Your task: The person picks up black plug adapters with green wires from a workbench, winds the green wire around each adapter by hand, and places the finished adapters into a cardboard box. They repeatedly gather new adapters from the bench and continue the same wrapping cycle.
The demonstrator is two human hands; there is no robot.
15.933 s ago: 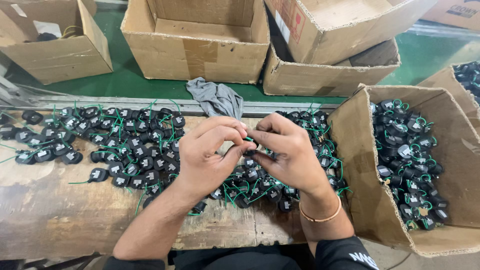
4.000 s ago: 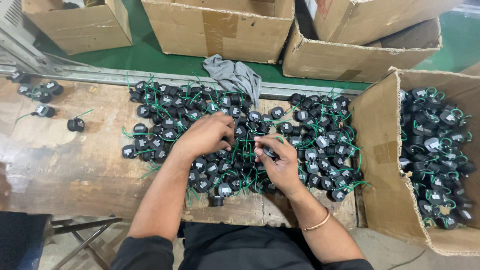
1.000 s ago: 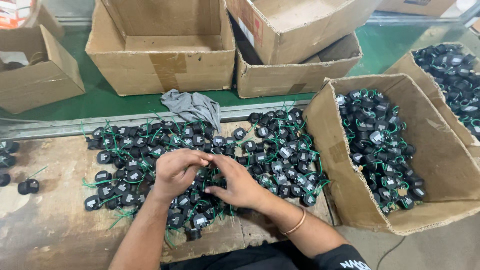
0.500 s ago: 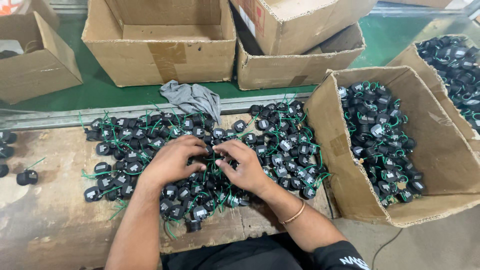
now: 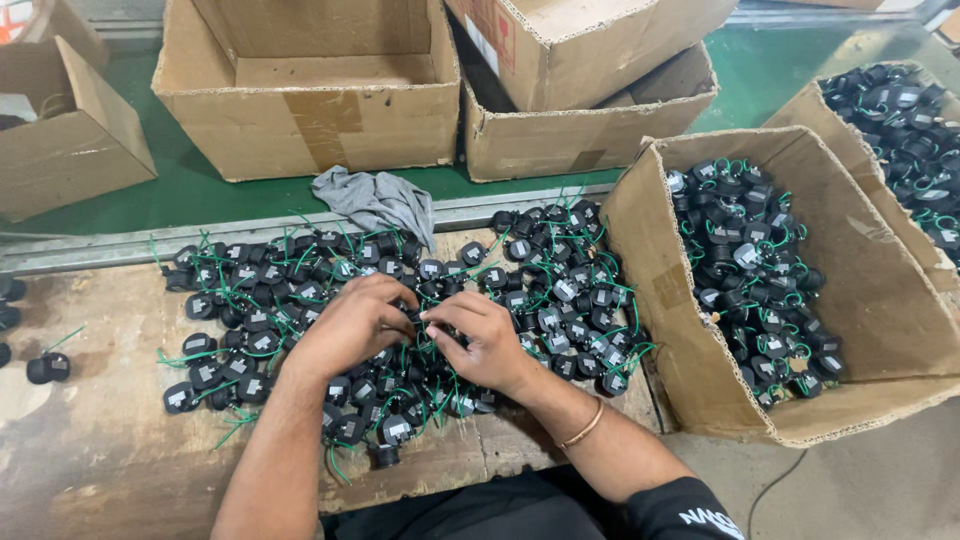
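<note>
I see both hands low over the middle of a wide heap of small black round parts (image 5: pixel 300 290) with green wires, spread across a worn wooden bench (image 5: pixel 90 460); the left hand (image 5: pixel 345 328) is curled, fingers bent down into the heap, and the right hand (image 5: pixel 487 340) faces it, fingertips almost touching the left's; between the two sets of fingertips there seems to be one black part pinched, though I cannot tell which hand truly has hold of it, since the fingers hide it; a thin bangle (image 5: pixel 580 428) sits on the right wrist; just behind the heap, at the far edge of the bench, lies a crumpled grey rag (image 5: pixel 378 200), touching the nearest parts; to the right, just beside the heap, an open cardboard box (image 5: pixel 870 300) holds many more of the same black parts; a second such box (image 5: pixel 905 120) shows at the far right corner; beyond the bench, on a green surface, stand several more cardboard boxes (image 5: pixel 310 110); two or three stray parts (image 5: pixel 47 367) lie apart at the left end.
</note>
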